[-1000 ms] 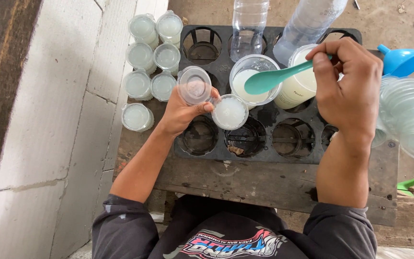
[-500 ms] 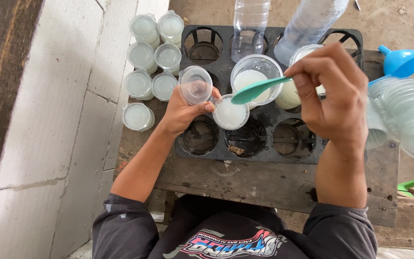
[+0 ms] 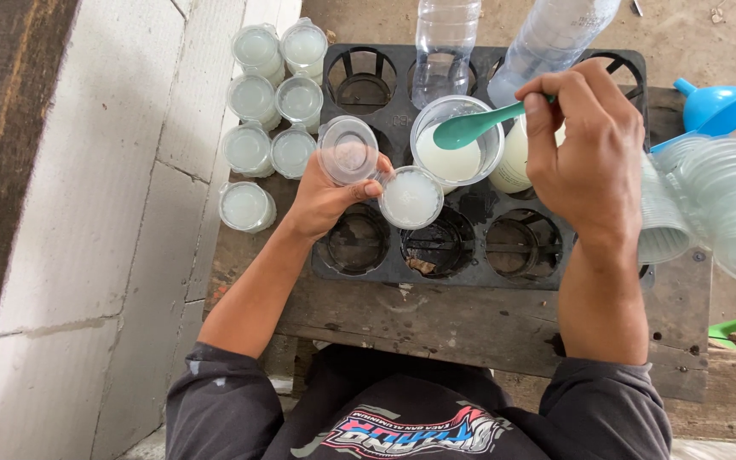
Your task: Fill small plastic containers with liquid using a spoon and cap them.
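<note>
White blocks [image 3: 104, 213] run down the left, and on them, at about ten o'clock from the left hand [image 3: 321, 200], stand seven sealed cups [image 3: 267, 94] of pale cloudy liquid — filled, lidded and set aside, so that much of the work looks done. The left hand is clamped on a small open cup [image 3: 411, 198], already nearly full of the same white stuff, with its hinged lid [image 3: 347, 151] flipped back at eleven o'clock; that cup has yet to be closed. It hovers over a black bottle crate [image 3: 479, 255] lying on a worn wooden board [image 3: 487, 328]. Just at one o'clock from the cup sits a clear bowl [image 3: 456, 136], roughly half full of white liquid, so there is more to portion out, by my reckoning. The right hand [image 3: 589, 162] has its fingers pinched shut on the handle of a teal spoon [image 3: 470, 128], whose scoop rests above the bowl. Behind, at twelve o'clock, stand two clear plastic bottles [image 3: 442, 47]. Far right, at three o'clock, a long stack of empty clear cups [image 3: 717, 213] lies on its side — plenty left to fill — with a blue funnel [image 3: 717, 106] above it.
</note>
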